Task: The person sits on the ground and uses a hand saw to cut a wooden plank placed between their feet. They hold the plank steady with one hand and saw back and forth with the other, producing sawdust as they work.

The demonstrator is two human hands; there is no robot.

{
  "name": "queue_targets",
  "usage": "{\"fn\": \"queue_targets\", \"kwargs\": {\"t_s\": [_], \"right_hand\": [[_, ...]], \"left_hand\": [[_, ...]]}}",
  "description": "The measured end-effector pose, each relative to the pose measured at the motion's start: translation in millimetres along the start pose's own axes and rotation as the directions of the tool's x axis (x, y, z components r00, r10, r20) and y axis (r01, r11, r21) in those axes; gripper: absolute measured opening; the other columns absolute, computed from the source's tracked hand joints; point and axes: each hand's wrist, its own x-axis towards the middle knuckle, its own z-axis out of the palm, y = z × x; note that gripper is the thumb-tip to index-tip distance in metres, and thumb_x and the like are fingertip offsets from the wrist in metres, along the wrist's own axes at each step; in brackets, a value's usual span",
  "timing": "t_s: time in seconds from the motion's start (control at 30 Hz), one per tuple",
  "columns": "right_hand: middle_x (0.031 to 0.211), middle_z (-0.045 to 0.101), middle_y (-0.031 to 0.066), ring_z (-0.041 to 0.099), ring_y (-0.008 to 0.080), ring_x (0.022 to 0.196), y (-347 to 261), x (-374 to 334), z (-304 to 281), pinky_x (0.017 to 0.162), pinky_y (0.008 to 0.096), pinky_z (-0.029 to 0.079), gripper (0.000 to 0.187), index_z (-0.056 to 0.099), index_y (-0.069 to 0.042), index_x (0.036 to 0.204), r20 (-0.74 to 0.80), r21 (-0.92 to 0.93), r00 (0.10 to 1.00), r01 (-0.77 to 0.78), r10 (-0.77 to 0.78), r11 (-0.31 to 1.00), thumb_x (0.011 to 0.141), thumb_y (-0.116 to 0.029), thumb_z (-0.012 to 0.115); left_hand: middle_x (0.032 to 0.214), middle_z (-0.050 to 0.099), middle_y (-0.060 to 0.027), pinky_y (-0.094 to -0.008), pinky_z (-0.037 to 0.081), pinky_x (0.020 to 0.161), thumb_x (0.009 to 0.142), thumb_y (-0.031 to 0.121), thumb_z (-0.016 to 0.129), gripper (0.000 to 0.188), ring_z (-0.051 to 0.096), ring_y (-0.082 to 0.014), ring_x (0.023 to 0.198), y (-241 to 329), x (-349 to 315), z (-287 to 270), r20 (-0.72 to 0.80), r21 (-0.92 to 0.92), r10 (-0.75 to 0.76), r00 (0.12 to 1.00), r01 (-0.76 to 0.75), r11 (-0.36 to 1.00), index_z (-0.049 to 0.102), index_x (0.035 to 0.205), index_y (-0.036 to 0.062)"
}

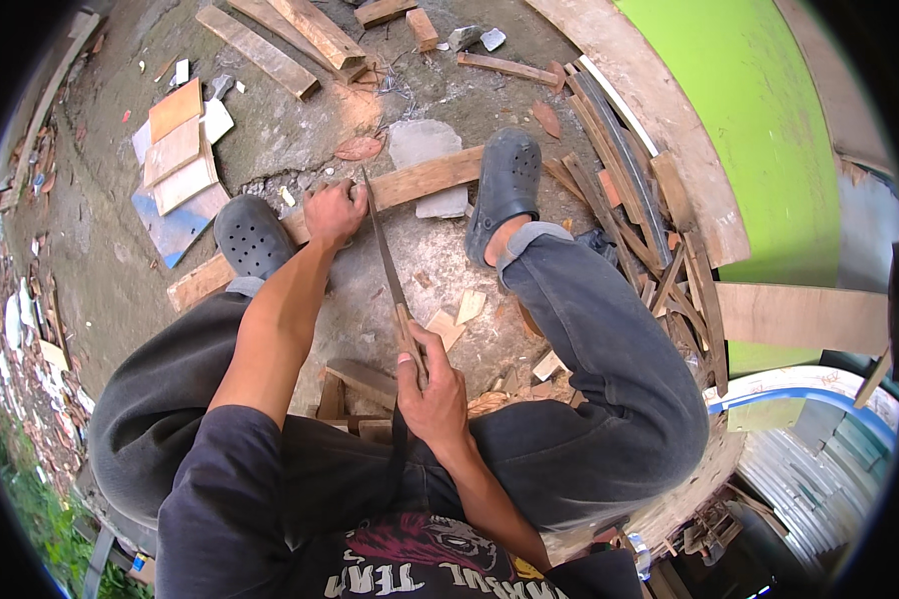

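A long wooden board (pixel 410 183) lies across the ground in front of me, a grey clog on it at either end. My left hand (pixel 335 213) is closed over the board left of its middle, knuckles up. In my right hand (pixel 434 392) is the wooden handle of a handsaw (pixel 385 250), fingers wrapped round it. The saw's thin blade is seen nearly edge-on and points away from me. Its tip end crosses the board just right of my left hand. Whether the teeth touch the wood I cannot tell.
Flat wood pieces (pixel 182 160) are piled at the left. Thick timber offcuts (pixel 270 45) lie at the far side. A heap of wood strips (pixel 624 180) stands right of my right foot, beside a green panel (pixel 749 110). Small offcuts (pixel 469 305) lie between my legs.
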Motion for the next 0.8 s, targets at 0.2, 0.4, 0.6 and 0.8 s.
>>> {"fn": "queue_targets", "kwargs": {"t_s": [0.2, 0.4, 0.6, 0.8], "right_hand": [[0.090, 0.068, 0.0157, 0.063, 0.0230, 0.078, 7.8, 1.7, -7.2, 0.070, 0.0341, 0.050, 0.035, 0.057, -0.002, 0.129, -0.032, 0.088, 0.997, -0.065, 0.068, 0.994, 0.096, -0.014, 0.056], [0.067, 0.053, -0.0008, 0.047, 0.0061, 0.058, 5.3, 4.7, -15.8, 0.053, 0.0253, 0.037, 0.036, 0.057, -0.001, 0.132, 0.009, 0.393, 0.960, -0.261, 0.280, 0.882, 0.099, -0.013, 0.051], [0.074, 0.058, 0.0025, 0.050, 0.0075, 0.062, -7.4, -2.5, -13.7, 0.056, 0.0253, 0.039, 0.038, 0.056, 0.000, 0.133, -0.045, 0.346, 0.968, -0.215, 0.245, 0.913, 0.098, -0.012, 0.051], [0.075, 0.059, 0.0032, 0.051, 0.0080, 0.064, -5.1, -5.2, -2.3, 0.057, 0.0257, 0.040, 0.040, 0.055, 0.001, 0.135, -0.061, 0.261, 0.981, -0.160, 0.182, 0.952, 0.097, -0.012, 0.051]], "left_hand": [[0.091, 0.072, -0.0169, -0.0503, 0.041, 0.094, 0.098, 0.048, 0.043, 0.049, 0.065, -0.0323, 0.101, 1.7, 2.6, 0.0, 0.068, 0.053, -0.023, 0.997, 0.020, 0.998, 0.072, 0.097, 0.0085], [0.093, 0.073, -0.0150, -0.0497, 0.041, 0.095, 0.100, 0.044, 0.041, 0.048, 0.064, -0.0318, 0.103, -0.5, 6.1, -4.0, 0.089, 0.005, 0.004, 0.996, -0.004, 1.000, 0.073, 0.096, 0.0086], [0.093, 0.073, -0.0139, -0.0473, 0.040, 0.096, 0.101, 0.043, 0.042, 0.048, 0.061, -0.0302, 0.107, -4.4, -5.2, -8.9, 0.058, 0.013, 0.085, 0.995, -0.086, 0.996, 0.073, 0.095, 0.0073], [0.094, 0.073, -0.0139, -0.0489, 0.039, 0.097, 0.100, 0.044, 0.042, 0.049, 0.061, -0.0306, 0.108, -3.6, -6.1, -5.4, 0.095, 0.015, 0.107, 0.990, -0.109, 0.994, 0.074, 0.096, 0.0075]]}}
